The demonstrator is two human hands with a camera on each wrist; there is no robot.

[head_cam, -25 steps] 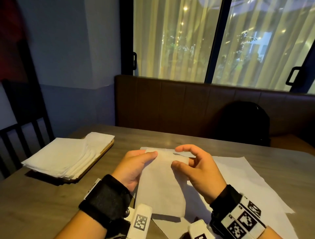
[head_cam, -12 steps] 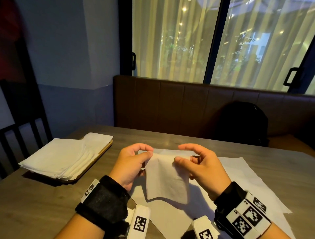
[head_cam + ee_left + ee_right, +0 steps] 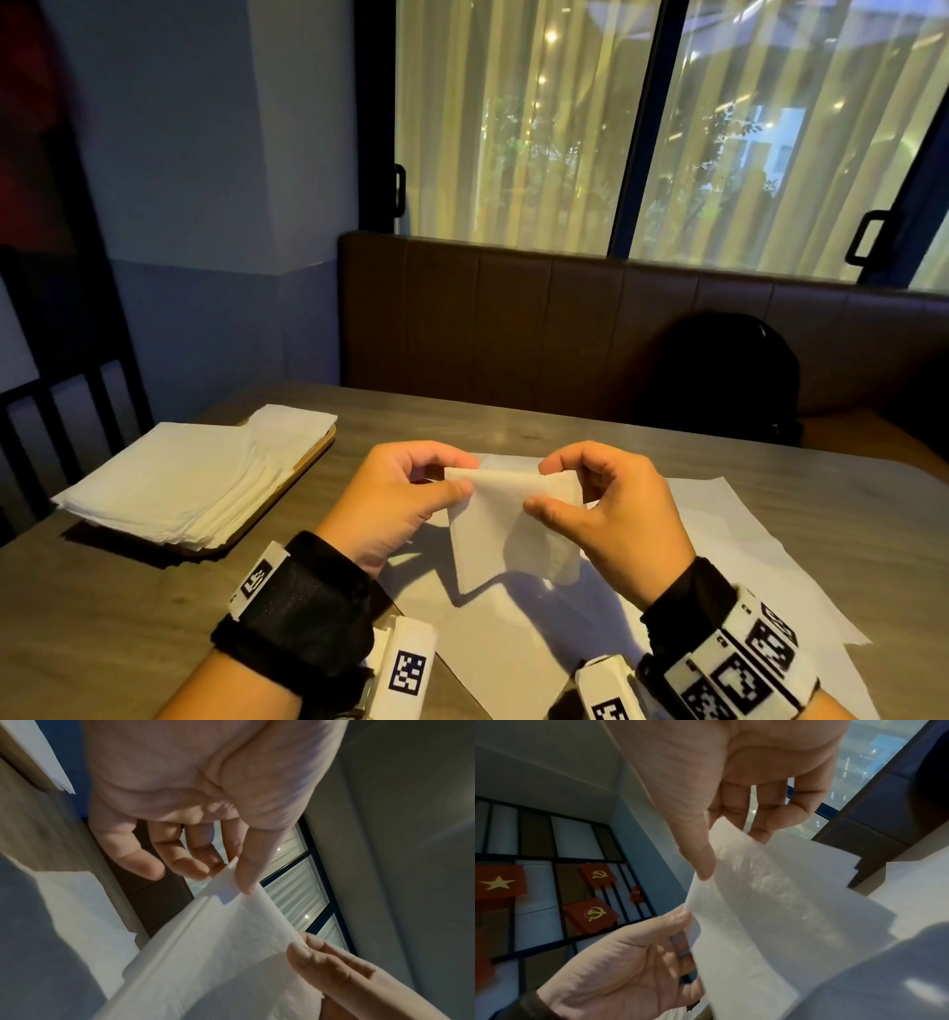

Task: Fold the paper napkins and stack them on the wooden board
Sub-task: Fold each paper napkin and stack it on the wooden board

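A white folded napkin [image 3: 506, 534] hangs in the air over the table, held by its top edge. My left hand [image 3: 411, 493] pinches the top left corner of the napkin [image 3: 231, 933] between thumb and fingers. My right hand [image 3: 580, 493] pinches the top right corner of the napkin [image 3: 757, 892] the same way. Below them several unfolded napkins [image 3: 744, 560] lie spread flat on the table. To the left, a stack of folded napkins [image 3: 190, 478] rests on the wooden board [image 3: 313, 457].
The grey wooden table [image 3: 513, 426] runs to a brown padded bench [image 3: 539, 318] under the window. A black backpack [image 3: 729, 375] sits on the bench at the right. A dark chair [image 3: 56, 411] stands at the table's left edge.
Both hands have lifted the napkin off the flat sheets. It lay on the table a second ago and now hangs from its top corners, pinched higher and closer together.
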